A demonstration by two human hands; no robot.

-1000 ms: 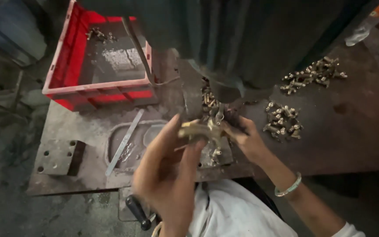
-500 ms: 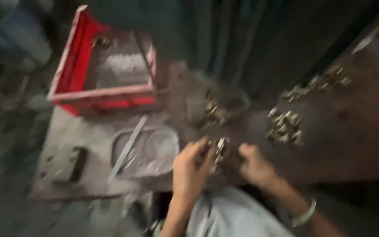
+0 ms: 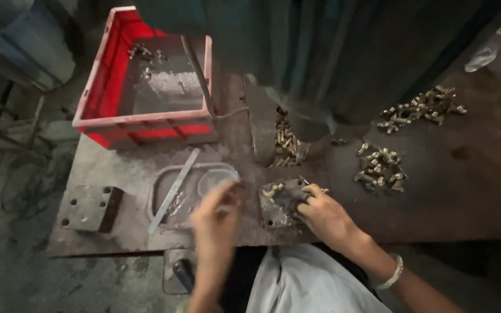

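Right fingers (image 3: 308,194) curled down on the block (image 3: 282,210), pinching at a small brass part; grip itself hidden. Left hand (image 3: 215,217) blurred, fingers half spread, now empty and apart from the right, where a second ago both met over one brass fitting. Tray (image 3: 169,200) at nine o'clock of the block, crate (image 3: 146,124) at eleven, loose fittings (image 3: 381,168) at two.

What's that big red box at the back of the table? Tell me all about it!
The red crate looks like plastic, rectangular with an open top and ribbed walls. It sits upright at the far left of the metal table. Inside are a few small brass-coloured fittings near its far edge. A thin rod leans across its right side. Neither hand touches it.
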